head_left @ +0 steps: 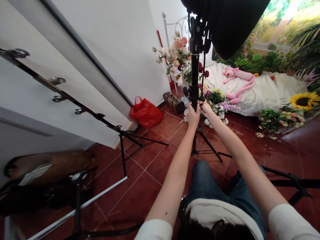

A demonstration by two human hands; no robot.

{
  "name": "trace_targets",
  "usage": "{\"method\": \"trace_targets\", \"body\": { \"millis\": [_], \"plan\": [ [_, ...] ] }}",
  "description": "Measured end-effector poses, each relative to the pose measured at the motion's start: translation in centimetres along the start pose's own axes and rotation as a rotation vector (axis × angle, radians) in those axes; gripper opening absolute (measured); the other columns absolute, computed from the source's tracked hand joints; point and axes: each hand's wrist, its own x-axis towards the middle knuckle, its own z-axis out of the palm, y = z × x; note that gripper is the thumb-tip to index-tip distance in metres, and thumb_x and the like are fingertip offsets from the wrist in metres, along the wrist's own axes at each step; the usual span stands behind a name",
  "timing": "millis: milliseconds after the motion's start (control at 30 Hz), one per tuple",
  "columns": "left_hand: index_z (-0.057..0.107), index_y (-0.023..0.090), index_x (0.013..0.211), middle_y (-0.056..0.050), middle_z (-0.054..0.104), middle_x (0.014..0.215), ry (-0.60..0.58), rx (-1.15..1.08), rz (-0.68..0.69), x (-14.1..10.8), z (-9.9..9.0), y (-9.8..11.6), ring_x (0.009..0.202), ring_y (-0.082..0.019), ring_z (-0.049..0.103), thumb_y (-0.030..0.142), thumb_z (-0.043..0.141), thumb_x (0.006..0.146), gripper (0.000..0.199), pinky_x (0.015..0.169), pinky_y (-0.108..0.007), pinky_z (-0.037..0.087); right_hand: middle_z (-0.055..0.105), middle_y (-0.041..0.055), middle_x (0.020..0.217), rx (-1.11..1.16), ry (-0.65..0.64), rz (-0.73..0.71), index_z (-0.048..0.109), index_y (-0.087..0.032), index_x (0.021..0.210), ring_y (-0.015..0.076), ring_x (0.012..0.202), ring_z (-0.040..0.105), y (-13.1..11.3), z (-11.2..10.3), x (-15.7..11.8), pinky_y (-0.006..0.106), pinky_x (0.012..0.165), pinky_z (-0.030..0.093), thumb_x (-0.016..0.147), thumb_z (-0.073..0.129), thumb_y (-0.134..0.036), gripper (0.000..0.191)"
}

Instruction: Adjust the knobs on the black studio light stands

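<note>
L grip (193,115): closed round pole of blk light stand (194,71), abt mid-height. R grip (206,109): fingers bent in at stand's R side, just below a hanging cord (204,71); can't tell how tight or what exactly it has. Stand's upright betw. the person's arms, legs on red tile floor (155,150). Dark lamp hood (233,28) up top. Just behind: flowers (181,43), brn box (173,102). To L, nr wall: red bag (147,113), then 2nd stand (100,116) w/ clips. Far R: pink plush (241,75) on wht cloth (272,91), sunflower (303,100) nr its end.
</note>
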Motion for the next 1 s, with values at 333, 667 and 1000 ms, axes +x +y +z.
{"method": "trace_targets", "body": {
  "millis": [333,667,1000],
  "plan": [
    [0.054,0.012,0.126,-0.018,0.072,0.113,-0.009,-0.025,-0.007,-0.2,-0.2,0.2,0.102,-0.026,0.072,0.065,0.033,0.096,0.065,0.081,-0.03,0.053,0.055,-0.0033,0.066,-0.278,-0.115,-0.28,0.047,-0.022,0.058,0.0129,0.071,0.054,-1.6,-3.0,-2.5,0.024,0.076,0.048,0.067,0.055,-0.014,0.015],
    [0.05,0.011,0.129,-0.02,0.071,0.113,-0.054,-0.007,-0.037,-0.3,-0.6,0.4,0.103,-0.027,0.071,0.056,0.04,0.098,0.055,0.081,-0.031,0.051,0.071,0.0027,0.08,-0.564,-0.259,-0.514,0.068,-0.019,0.074,0.0221,0.088,0.062,-3.4,-1.2,-6.1,0.036,0.089,0.05,0.068,0.079,-0.049,0.033],
    [0.05,0.01,0.132,-0.02,0.072,0.112,-0.077,0.008,-0.006,0.0,0.0,-0.6,0.101,-0.028,0.072,0.047,0.044,0.098,0.05,0.079,-0.032,0.054,0.069,0.0037,0.072,-0.64,0.021,-0.636,0.068,-0.018,0.071,0.0223,0.078,0.064,-3.4,1.1,-7.7,0.033,0.076,0.052,0.074,0.076,-0.053,0.036]
  ]
}}
